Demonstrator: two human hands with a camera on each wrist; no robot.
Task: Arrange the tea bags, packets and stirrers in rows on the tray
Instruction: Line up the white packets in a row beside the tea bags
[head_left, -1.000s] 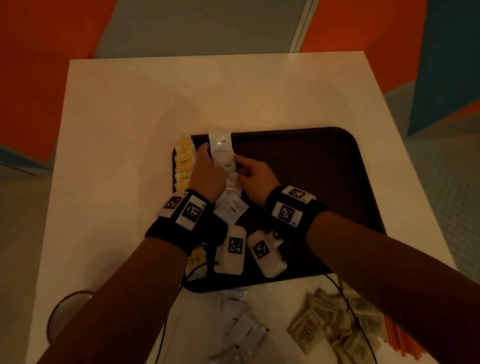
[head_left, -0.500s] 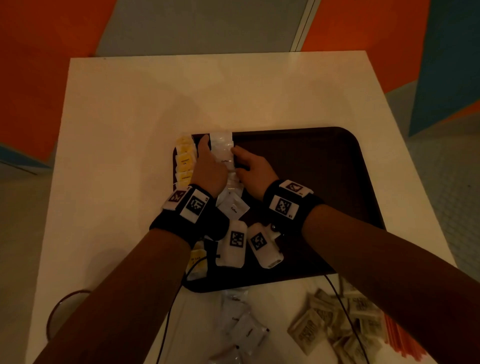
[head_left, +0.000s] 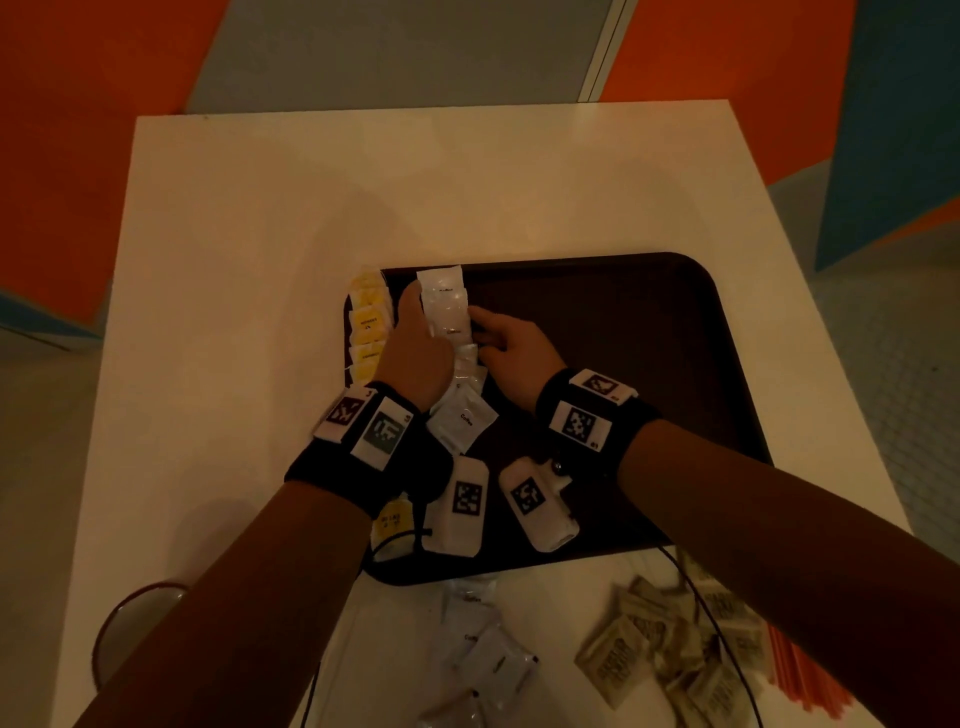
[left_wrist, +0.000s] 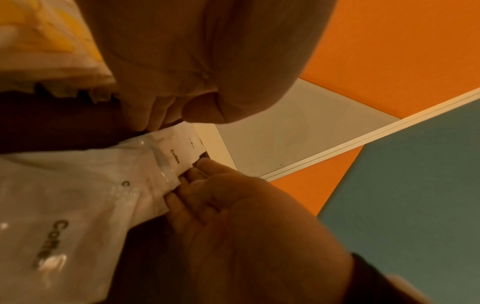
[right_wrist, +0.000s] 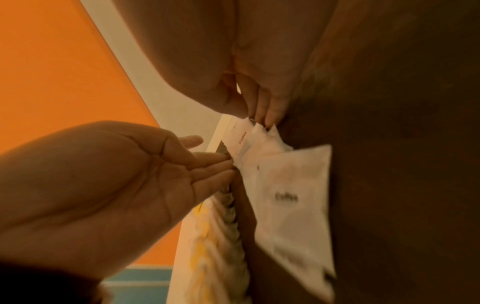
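A dark brown tray (head_left: 623, 364) lies on the white table. Yellow tea bags (head_left: 370, 325) form a row along its left edge. Beside them runs a row of overlapping white coffee packets (head_left: 445, 306). My left hand (head_left: 415, 338) touches the row's left side with straight fingers (right_wrist: 207, 162). My right hand (head_left: 498, 338) presses its fingertips (left_wrist: 197, 170) against the row's right side. Neither hand grips a packet. The nearest white packet (head_left: 462, 421) lies tilted out of line.
Loose white packets (head_left: 483, 649) lie on the table in front of the tray. Brown sugar packets (head_left: 675, 639) are piled at the front right, with orange stirrers (head_left: 795, 670) beside them. A round cup rim (head_left: 135, 618) shows at the front left.
Both hands slid a little farther along the white packet row, then back towards me, still flanking it. The packets at the far end look more closely lined up.
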